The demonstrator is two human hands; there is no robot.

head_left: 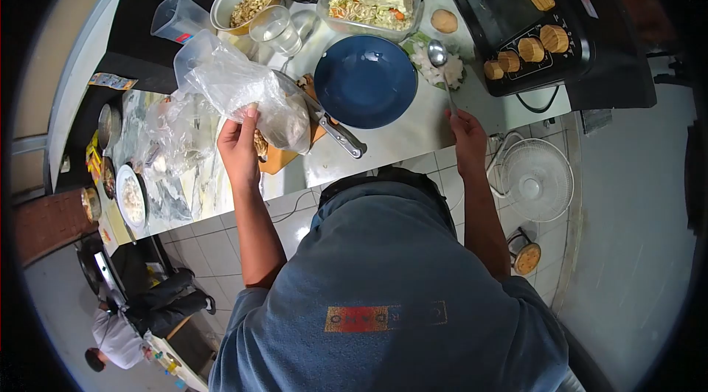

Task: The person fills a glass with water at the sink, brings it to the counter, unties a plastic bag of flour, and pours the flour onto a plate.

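Note:
My left hand [240, 143] pinches a clear plastic bag [254, 89] with something pale in its lower part. In my right hand [467, 134] is the handle of a metal spoon [436, 53], its bowl over a mound of white food [448, 72] on green leaf-like wrapping. Between my hands sits a deep blue bowl [366, 82] with nothing visible inside. A knife [343, 135] lies left of it, partly over a wooden cutting board [279, 160] that the bag mostly hides.
Behind the bowl stand a clear tub of shredded vegetables [370, 7], a brown egg-like item [444, 21], a clear cup [276, 30] and a white bowl of chopped food [247, 2]. A black stove [531, 30] is right; a fan [532, 179] stands below. Another person [129, 333] is lower left.

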